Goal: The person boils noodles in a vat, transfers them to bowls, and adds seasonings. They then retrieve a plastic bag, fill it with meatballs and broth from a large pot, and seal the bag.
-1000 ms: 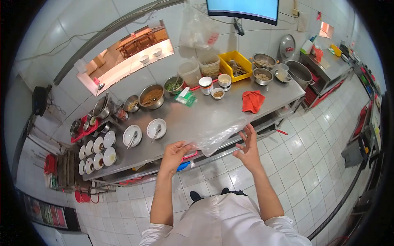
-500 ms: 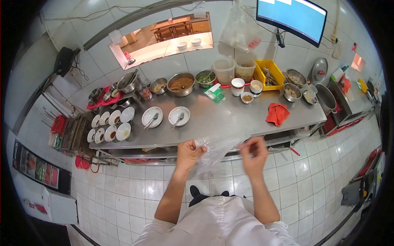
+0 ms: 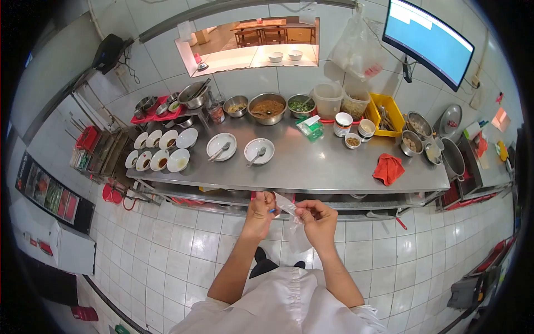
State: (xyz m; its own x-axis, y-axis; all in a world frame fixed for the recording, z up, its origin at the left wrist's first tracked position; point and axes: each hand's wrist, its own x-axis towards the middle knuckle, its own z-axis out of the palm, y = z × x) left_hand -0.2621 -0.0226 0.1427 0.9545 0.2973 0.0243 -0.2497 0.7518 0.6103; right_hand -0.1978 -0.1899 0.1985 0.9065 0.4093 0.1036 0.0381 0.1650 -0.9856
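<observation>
In front of my body, just past the steel table's (image 3: pixel 328 170) front edge, both hands are on a thin clear plastic bag (image 3: pixel 298 238). My left hand (image 3: pixel 258 215) is closed at the bag's upper left, with a small blue bit showing by its fingers, too small to name. My right hand (image 3: pixel 319 224) pinches the bag's right side between thumb and fingers. The bag hangs down between the hands, crumpled at the top. Nearest on the table are two white bowls with spoons, a left bowl (image 3: pixel 227 139) and a right bowl (image 3: pixel 267 144).
Several small white bowls (image 3: pixel 179 160) stand at the table's left. Along the back are a pan of brown food (image 3: pixel 276 114), chopped greens (image 3: pixel 301 111), a green-and-white packet (image 3: pixel 313 133), stacked cups (image 3: pixel 342 131) and a yellow bin (image 3: pixel 396 132). A red cloth (image 3: pixel 388 170) lies right.
My right hand has moved left to the bag and now grips it closer to my left hand. The bag is bunched narrower, and the view has turned slightly left.
</observation>
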